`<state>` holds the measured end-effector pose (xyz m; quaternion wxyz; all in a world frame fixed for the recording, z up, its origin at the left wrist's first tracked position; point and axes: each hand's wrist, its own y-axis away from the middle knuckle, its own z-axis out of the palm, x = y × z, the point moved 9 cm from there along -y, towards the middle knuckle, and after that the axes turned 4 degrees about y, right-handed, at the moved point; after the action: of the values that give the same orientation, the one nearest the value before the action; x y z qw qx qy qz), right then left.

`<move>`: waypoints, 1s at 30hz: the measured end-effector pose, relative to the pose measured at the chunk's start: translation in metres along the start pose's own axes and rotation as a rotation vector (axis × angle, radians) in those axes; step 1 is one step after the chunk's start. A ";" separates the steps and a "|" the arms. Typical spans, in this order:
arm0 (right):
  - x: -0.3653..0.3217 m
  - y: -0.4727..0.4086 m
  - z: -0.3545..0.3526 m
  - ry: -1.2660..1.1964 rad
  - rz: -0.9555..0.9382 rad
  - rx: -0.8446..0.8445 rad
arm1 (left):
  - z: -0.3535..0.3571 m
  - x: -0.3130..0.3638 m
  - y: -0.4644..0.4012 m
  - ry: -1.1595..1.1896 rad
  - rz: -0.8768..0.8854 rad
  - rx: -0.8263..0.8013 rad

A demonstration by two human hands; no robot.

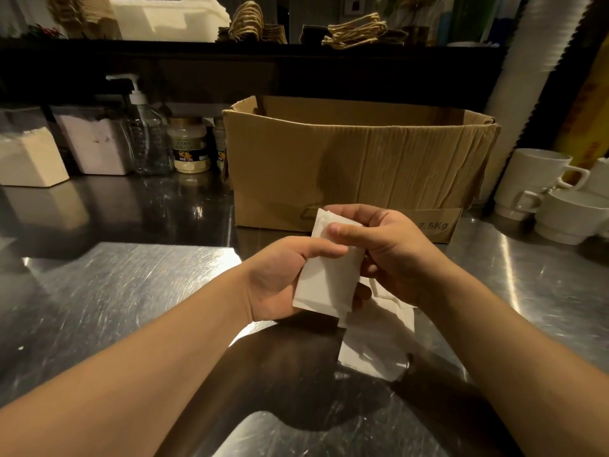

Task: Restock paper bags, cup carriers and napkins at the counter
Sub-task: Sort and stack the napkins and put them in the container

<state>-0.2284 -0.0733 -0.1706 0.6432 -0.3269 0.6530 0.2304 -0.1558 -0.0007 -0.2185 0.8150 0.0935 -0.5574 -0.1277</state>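
Observation:
A folded white napkin (324,278) is held above the steel counter (115,291) between both hands. My left hand (280,278) grips its lower left side, thumb laid across the front. My right hand (389,255) pinches its upper end, thumb on the face and fingers curled behind. More white napkins (375,344) lie flat on the counter just under my right hand. An open brown cardboard box (356,166) stands right behind the hands. On the dark upper shelf sit a white napkin stack (171,18) and brown paper bags with twine handles (359,31).
White mugs (540,189) are stacked at the right, beside a tall column of white cups (534,54). At the left stand powder containers (29,156), a pump bottle (145,127) and jars (189,146). Bare steel surface spreads to the left and front.

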 end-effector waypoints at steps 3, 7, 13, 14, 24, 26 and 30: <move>-0.011 0.003 -0.003 0.100 -0.039 0.051 | 0.005 0.001 0.003 0.065 0.006 -0.009; -0.019 0.002 -0.048 0.250 -0.038 0.359 | -0.004 0.011 0.001 0.313 0.085 0.034; 0.001 -0.010 -0.071 1.132 0.263 0.191 | -0.026 0.017 -0.003 0.458 0.164 0.127; 0.005 -0.009 -0.070 1.234 0.305 0.112 | -0.027 0.016 -0.004 0.460 0.162 0.133; 0.034 -0.011 -0.083 1.359 0.439 -0.140 | -0.032 0.014 -0.004 0.412 0.145 0.196; 0.031 -0.010 -0.084 1.359 0.422 -0.119 | -0.033 0.014 -0.004 0.409 0.146 0.198; 0.011 -0.010 -0.084 1.399 0.289 0.013 | -0.036 0.014 -0.003 0.423 0.150 0.224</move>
<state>-0.2785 -0.1427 -0.1746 0.0384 -0.3043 0.9507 0.0457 -0.1179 -0.0079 -0.2201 0.9054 0.1661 -0.3903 0.0182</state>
